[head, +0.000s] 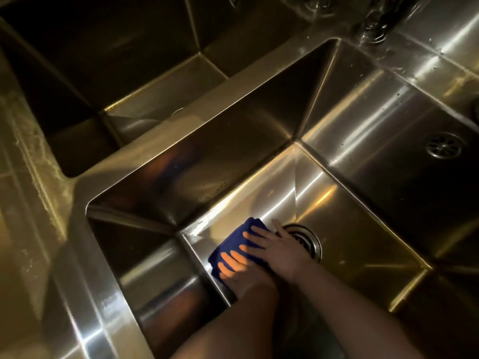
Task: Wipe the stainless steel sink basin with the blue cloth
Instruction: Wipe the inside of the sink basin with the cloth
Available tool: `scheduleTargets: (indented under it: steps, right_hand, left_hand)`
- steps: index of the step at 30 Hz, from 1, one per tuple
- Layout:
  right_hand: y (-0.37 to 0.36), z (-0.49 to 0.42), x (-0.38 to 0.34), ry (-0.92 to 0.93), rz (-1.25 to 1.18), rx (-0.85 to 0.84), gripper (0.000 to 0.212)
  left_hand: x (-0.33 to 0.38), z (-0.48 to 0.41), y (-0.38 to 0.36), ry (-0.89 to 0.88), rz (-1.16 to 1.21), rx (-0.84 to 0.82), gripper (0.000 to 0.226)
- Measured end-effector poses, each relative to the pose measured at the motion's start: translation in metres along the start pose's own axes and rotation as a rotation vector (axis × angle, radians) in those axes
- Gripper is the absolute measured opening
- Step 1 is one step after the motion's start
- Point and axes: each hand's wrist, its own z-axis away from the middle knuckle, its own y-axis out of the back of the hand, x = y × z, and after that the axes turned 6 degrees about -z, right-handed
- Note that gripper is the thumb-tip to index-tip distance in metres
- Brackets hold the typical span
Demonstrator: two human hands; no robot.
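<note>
The blue cloth [237,238] lies folded on the floor of the stainless steel sink basin [344,229], near its left wall. Both hands press flat on it. My left hand [234,268] covers the cloth's near part, fingers spread. Overlapping the left one, my right hand [277,247] rests on the cloth's right side, its fingertips reaching the rim of the round drain [309,240]. Both forearms come in from the bottom edge of the view.
A second, darker basin [134,73] lies to the upper left past a steel divider [181,125]. The overflow grate [443,145] sits on the right wall. A wet tap base [373,27] stands at the back rim. The steel counter [31,229] runs along the left.
</note>
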Motion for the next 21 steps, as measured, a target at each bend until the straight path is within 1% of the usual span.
scheduleTargets:
  steps: [1,2,3,4,6,7,8,9,10,12,14,16,18,20,21]
  right_hand:
    - [0.003,-0.007,-0.004,-0.001,0.009,0.028,0.045]
    - [0.010,-0.013,-0.009,-0.024,0.017,0.054,0.044]
    - [0.010,-0.022,-0.010,-0.013,0.008,0.102,0.042]
    - [0.015,-0.032,-0.014,-0.019,-0.021,0.120,0.042]
    - [0.021,-0.050,-0.023,-0.055,-0.026,0.180,0.044]
    - [0.024,-0.058,-0.026,-0.037,0.047,0.229,0.044]
    - [0.026,-0.067,-0.029,0.003,0.121,0.188,0.045]
    - [0.023,-0.075,-0.030,0.029,0.114,0.126,0.046]
    - [0.023,-0.080,-0.031,0.030,0.084,0.094,0.047]
    - [0.026,-0.080,-0.030,0.024,0.041,0.164,0.050]
    - [0.027,-0.078,-0.026,0.032,0.042,0.204,0.049]
    - [0.025,-0.079,-0.017,0.028,0.015,0.165,0.049]
    - [0.025,-0.081,-0.003,0.031,0.028,0.101,0.051]
    - [0.028,-0.082,0.018,0.016,0.023,0.136,0.054]
    - [0.031,-0.078,0.030,-0.010,-0.006,0.164,0.060]
  left_hand:
    - [-0.005,-0.009,0.002,-0.039,0.001,-0.054,0.049]
    - [-0.009,-0.020,-0.003,-0.068,0.015,-0.013,0.042]
    - [-0.013,-0.032,-0.005,-0.063,0.078,0.055,0.034]
    - [-0.015,-0.039,0.006,-0.051,0.090,0.000,0.035]
    - [-0.015,-0.050,0.040,0.118,0.063,-0.112,0.047]
    - [-0.018,-0.061,0.041,0.159,0.027,-0.071,0.050]
    - [-0.023,-0.074,0.043,0.196,0.030,-0.010,0.050]
    - [-0.026,-0.083,0.045,0.236,0.049,0.004,0.051]
    - [-0.029,-0.083,0.048,0.245,0.003,-0.006,0.051]
    - [-0.026,-0.079,0.052,0.215,-0.084,-0.031,0.055]
    - [-0.022,-0.076,0.046,0.197,-0.152,0.006,0.053]
    - [-0.020,-0.073,0.041,0.184,-0.170,0.047,0.052]
    - [-0.010,-0.071,0.044,0.098,-0.174,0.070,0.054]
    - [0.011,-0.070,0.050,-0.003,-0.117,0.088,0.057]
    - [0.024,-0.073,0.048,-0.070,-0.116,0.147,0.061]
